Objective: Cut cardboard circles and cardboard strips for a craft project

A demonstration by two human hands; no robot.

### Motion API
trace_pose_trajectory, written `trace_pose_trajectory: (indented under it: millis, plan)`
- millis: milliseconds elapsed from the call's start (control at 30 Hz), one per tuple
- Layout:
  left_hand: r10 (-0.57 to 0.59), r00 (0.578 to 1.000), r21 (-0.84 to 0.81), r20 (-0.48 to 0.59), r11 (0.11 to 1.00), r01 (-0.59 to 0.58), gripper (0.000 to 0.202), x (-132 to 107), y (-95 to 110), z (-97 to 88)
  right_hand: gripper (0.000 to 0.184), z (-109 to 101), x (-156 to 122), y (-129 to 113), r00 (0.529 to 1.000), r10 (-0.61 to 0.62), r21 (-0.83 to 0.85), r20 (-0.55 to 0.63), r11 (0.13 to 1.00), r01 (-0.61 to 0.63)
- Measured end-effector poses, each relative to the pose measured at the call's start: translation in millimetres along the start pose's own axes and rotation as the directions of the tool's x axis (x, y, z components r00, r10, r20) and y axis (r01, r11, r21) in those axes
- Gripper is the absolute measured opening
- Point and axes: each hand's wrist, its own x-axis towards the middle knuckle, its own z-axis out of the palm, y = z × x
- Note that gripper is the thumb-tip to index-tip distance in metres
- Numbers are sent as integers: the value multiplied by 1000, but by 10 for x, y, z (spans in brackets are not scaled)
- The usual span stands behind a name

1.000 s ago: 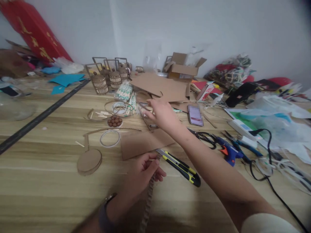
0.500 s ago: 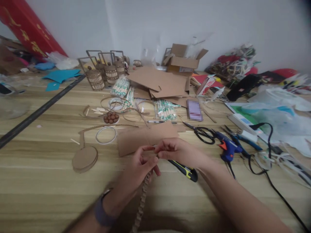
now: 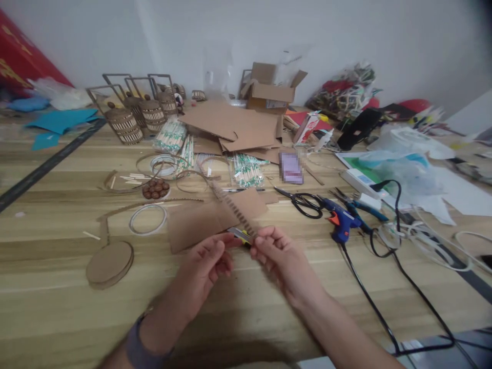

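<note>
A narrow strip of corrugated cardboard [image 3: 236,211] with a ridged face slants up and away over the table. My right hand [image 3: 279,256] pinches its near end between thumb and fingers. Just to the left, my left hand [image 3: 205,271] is apart from the strip, its fingers loosely bent and spread with nothing seen in them. Beneath the strip and partly hidden by my hands lies a yellow and black utility knife [image 3: 242,235]. A flat cardboard piece [image 3: 198,224] lies behind my hands.
At left are round cardboard discs [image 3: 109,262], a tape ring [image 3: 147,219] and a bowl of brown beads [image 3: 156,188]. Scissors [image 3: 305,202], a blue glue gun [image 3: 342,220] with its cord, and pliers [image 3: 369,209] lie right. Small lidded baskets [image 3: 125,123] stand behind.
The strip, which hung down from my left hand, now points up and away from my right hand. My left hand has let go and moved left. The view has shifted right.
</note>
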Motion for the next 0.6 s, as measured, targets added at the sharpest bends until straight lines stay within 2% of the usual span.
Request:
trace_pose_trajectory:
  millis: [100,200,233,267,300,333,400,433,500,600]
  plan:
    - [30,999,104,21,994,-32,55,-24,-45,24,33,104,-153,154,992,4,-230,124,973,25]
    - [57,998,150,-33,987,-52,51,-31,-55,12,23,14,-188,147,967,-42,-457,250,876,156]
    - [50,998,144,-38,989,-44,51,-31,-54,7,19,-72,-149,93,956,-76,-556,285,799,229]
    - [36,999,131,-35,991,-31,52,-30,-52,4,15,-187,-82,12,944,-118,-668,308,679,303]
    - [20,999,113,-32,993,-16,54,-30,-50,4,13,-324,15,-89,933,-206,-780,295,512,359]
    - [9,999,97,-32,995,-5,55,-31,-47,7,14,-476,134,-204,929,-265,-886,260,317,338]
    - [-11,999,77,-35,997,13,57,-35,-42,20,14,-788,413,-441,938,-330,-993,109,-69,91]
    - [-18,999,76,-36,997,21,57,-39,-40,28,15,-929,555,-547,935,-350,-992,65,-127,22]
    - [-28,999,80,-33,996,31,56,-46,-33,43,22,-1144,802,-697,926,-377,-981,2,-181,-72]
    - [-18,999,84,-36,996,20,55,-52,-24,48,23,-1284,1023,-759,935,-356,-964,-10,-244,-103]
